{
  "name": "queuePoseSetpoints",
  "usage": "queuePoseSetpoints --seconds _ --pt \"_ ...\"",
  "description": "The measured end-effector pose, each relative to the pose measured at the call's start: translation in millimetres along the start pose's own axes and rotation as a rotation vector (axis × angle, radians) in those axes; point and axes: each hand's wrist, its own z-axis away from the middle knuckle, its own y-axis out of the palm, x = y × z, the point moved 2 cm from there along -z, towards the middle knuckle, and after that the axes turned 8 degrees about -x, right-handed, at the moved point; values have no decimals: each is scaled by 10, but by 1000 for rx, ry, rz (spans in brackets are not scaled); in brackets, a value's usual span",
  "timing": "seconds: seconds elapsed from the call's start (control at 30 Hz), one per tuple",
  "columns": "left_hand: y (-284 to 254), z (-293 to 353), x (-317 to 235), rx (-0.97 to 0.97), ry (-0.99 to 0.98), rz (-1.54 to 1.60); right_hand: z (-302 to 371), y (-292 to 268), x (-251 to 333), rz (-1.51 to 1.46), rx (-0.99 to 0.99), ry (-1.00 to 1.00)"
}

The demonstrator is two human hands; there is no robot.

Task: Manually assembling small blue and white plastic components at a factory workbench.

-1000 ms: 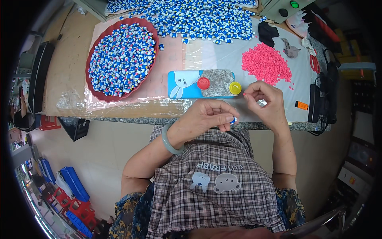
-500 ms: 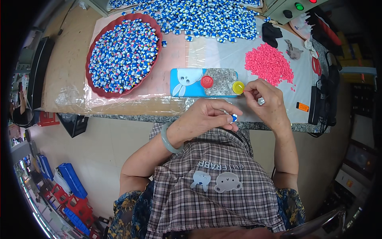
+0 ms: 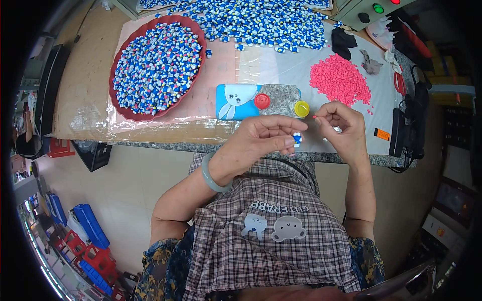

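Observation:
Near the table's front edge, my left hand (image 3: 253,139) is closed, with thumb and fingers pinching a small blue-and-white piece (image 3: 297,140). My right hand (image 3: 343,129) is closed beside it, its thumb and forefinger together on a tiny pink piece (image 3: 316,117). Something whitish shows under the curled fingers of that hand; I cannot make out what it is. Just beyond both hands lie a yellow round cap (image 3: 302,109) and a red round cap (image 3: 261,101), on a blue board with a rabbit picture (image 3: 224,102) and a grey stone-patterned patch (image 3: 282,95).
A dark red scalloped tray (image 3: 113,86) full of blue-and-white pieces stands at the left. More of these form a heap (image 3: 261,22) at the back. To the right are a pile of pink bits (image 3: 339,80), a black cloth (image 3: 343,43) and a black power strip (image 3: 396,131).
My right hand has drawn back from the yellow cap, and a pink piece now shows at its fingertips. My left hand has risen slightly and turned its blue-and-white piece upright.

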Motion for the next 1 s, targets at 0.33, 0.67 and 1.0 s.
queuePoseSetpoints --seconds 0.33,0.67,1.0 --pt "11 -17 34 -47 25 17 100 -13 54 -444 85 284" --pt "64 -15 47 -96 106 -67 237 122 253 -201 41 16" --pt "73 -20 111 -117 227 -88 259 189 375 52 -24 -130"
